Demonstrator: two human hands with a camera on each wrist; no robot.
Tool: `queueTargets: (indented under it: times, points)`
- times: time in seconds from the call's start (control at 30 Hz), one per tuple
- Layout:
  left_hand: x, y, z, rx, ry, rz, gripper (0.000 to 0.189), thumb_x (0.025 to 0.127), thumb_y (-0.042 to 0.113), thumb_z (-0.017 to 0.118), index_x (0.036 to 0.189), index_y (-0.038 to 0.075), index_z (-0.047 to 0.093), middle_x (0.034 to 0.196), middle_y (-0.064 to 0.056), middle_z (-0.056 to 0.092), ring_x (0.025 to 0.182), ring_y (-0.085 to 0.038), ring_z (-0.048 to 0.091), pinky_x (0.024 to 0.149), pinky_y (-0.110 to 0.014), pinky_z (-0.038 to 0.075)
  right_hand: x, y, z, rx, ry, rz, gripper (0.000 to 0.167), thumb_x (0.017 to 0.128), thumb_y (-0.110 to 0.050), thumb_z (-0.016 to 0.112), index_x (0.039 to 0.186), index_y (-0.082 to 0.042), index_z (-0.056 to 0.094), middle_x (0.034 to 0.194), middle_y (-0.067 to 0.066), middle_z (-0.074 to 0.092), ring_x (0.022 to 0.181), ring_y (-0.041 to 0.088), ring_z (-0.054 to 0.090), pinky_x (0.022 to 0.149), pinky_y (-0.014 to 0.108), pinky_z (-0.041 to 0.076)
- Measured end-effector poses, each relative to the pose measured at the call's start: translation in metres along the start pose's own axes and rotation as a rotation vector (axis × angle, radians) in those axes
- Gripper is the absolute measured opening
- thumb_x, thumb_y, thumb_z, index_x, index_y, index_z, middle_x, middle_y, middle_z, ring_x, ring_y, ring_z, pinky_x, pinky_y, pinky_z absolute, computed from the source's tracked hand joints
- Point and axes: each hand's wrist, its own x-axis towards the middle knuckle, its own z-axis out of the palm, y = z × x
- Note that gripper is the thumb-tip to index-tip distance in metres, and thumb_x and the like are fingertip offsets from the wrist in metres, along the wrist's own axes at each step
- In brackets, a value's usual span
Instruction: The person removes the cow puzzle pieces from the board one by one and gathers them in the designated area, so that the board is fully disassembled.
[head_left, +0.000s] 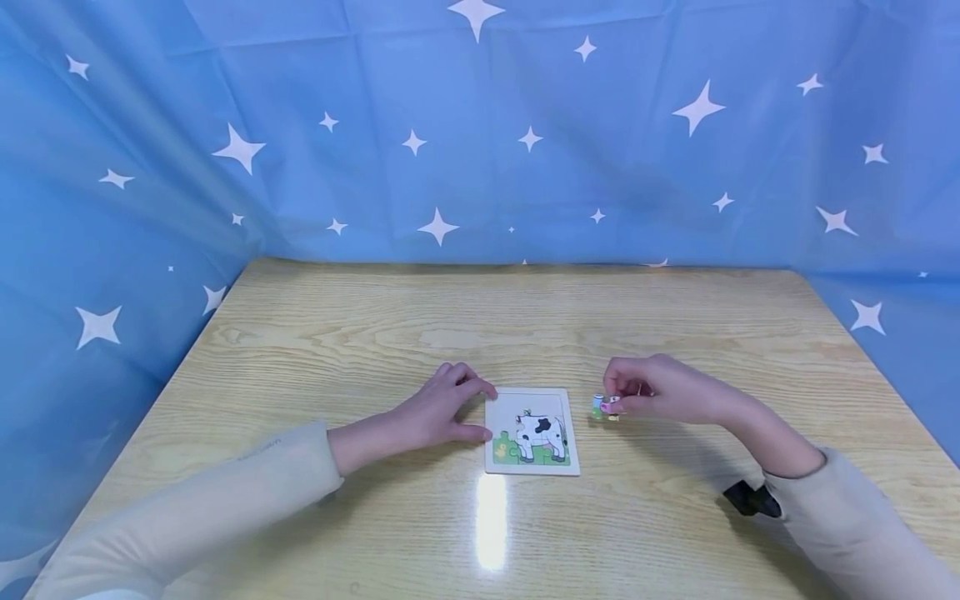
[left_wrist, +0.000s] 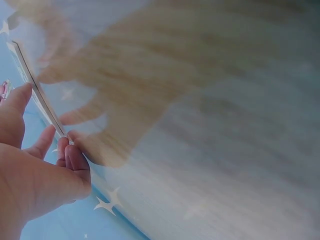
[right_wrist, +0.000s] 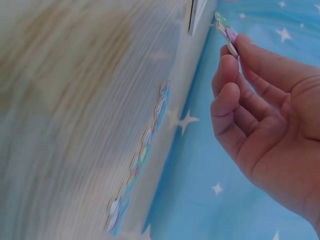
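A square puzzle board (head_left: pixel 532 472) with a cow picture lies flat in the middle of the table. Cow and grass pieces fill its lower part, and bare white shows at the upper left. My left hand (head_left: pixel 438 408) touches the board's left edge, thumb and forefinger spread apart, as the left wrist view also shows. To the right of the board, my right hand (head_left: pixel 660 390) pinches a small colourful jigsaw piece (right_wrist: pixel 224 27) between thumb and forefinger. Its fingers partly cover the piece.
Several more jigsaw pieces (right_wrist: pixel 137 162) lie in a line on the wooden table (head_left: pixel 360 325) in the right wrist view. A blue curtain (head_left: pixel 480 167) with white stars hangs behind the table. A small black object (head_left: pixel 752 500) sits at the right sleeve cuff.
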Motion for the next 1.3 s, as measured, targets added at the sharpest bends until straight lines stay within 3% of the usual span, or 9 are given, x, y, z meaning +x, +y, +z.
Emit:
queueTargets:
  times: [0.4, 0.87, 1.13, 1.3]
  points:
    - [0.002, -0.001, 0.001, -0.027, -0.007, -0.008, 0.048, 0.098, 0.025, 0.087, 0.139, 0.008, 0.07, 0.127, -0.01, 0.062, 0.117, -0.028, 0.051, 0.102, -0.045, 0.046, -0.015, 0.016, -0.004, 0.028, 0.01, 0.015, 0.021, 0.101, 0.007, 0.073, 0.102, -0.011, 0.062, 0.09, -0.013, 0.062, 0.077, 0.003, 0.054, 0.064, 0.027, 0.047]
    - [0.0, -0.001, 0.0, -0.019, -0.016, -0.011, 0.047, 0.099, 0.024, 0.085, 0.14, 0.008, 0.069, 0.128, -0.01, 0.062, 0.12, -0.029, 0.051, 0.104, -0.046, 0.046, -0.028, 0.03, -0.004, 0.067, 0.013, 0.04, 0.019, 0.102, 0.006, 0.072, 0.102, -0.01, 0.063, 0.091, -0.011, 0.068, 0.077, 0.006, 0.057, 0.066, 0.028, 0.048]
    - [0.0, -0.001, 0.0, -0.012, -0.015, -0.008, 0.047, 0.099, 0.024, 0.085, 0.14, 0.008, 0.069, 0.129, -0.011, 0.062, 0.121, -0.03, 0.052, 0.105, -0.047, 0.046, -0.026, 0.034, -0.003, 0.054, 0.002, 0.022, 0.02, 0.102, 0.006, 0.072, 0.1, -0.011, 0.062, 0.087, -0.012, 0.068, 0.074, 0.003, 0.054, 0.063, 0.027, 0.045]
    - [0.0, 0.0, 0.001, -0.012, -0.012, -0.008, 0.047, 0.099, 0.024, 0.085, 0.14, 0.008, 0.069, 0.129, -0.011, 0.062, 0.121, -0.03, 0.052, 0.105, -0.047, 0.046, -0.023, 0.032, -0.001, 0.03, -0.005, 0.054, 0.02, 0.102, 0.001, 0.075, 0.096, -0.013, 0.061, 0.082, -0.014, 0.065, 0.071, 0.0, 0.05, 0.061, 0.026, 0.042]
